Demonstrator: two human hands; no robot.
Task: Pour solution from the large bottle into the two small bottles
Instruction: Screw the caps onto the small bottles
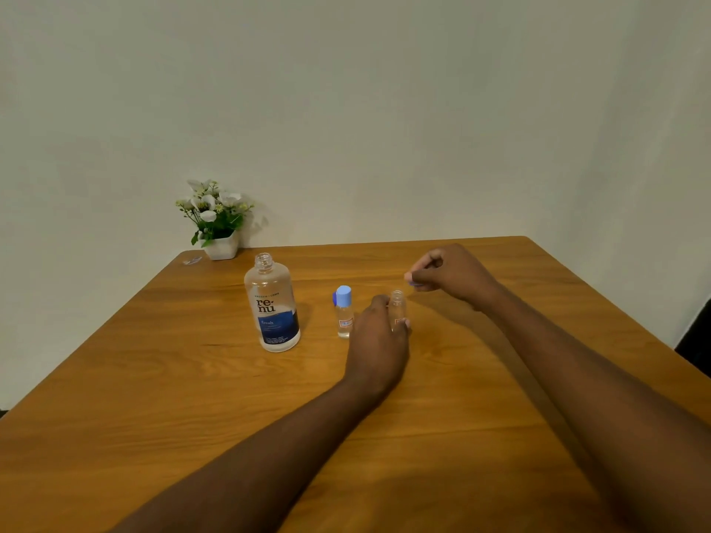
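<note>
The large clear bottle (272, 303) with a blue "renu" label stands upright and uncapped, left of centre on the wooden table (154, 398). To its right stands a small clear bottle (343, 312) with a light blue cap on. My left hand (379, 340) grips a second small bottle (398, 306), which stands open on the table just right of the capped one. My right hand (452, 275) hovers behind and to the right of it, pinching a small blue cap (412, 282) between its fingertips.
A white pot of white flowers (217, 221) sits at the table's far left corner by the wall. A small clear scrap (192, 260) lies beside the pot. The table's right edge runs diagonally toward me.
</note>
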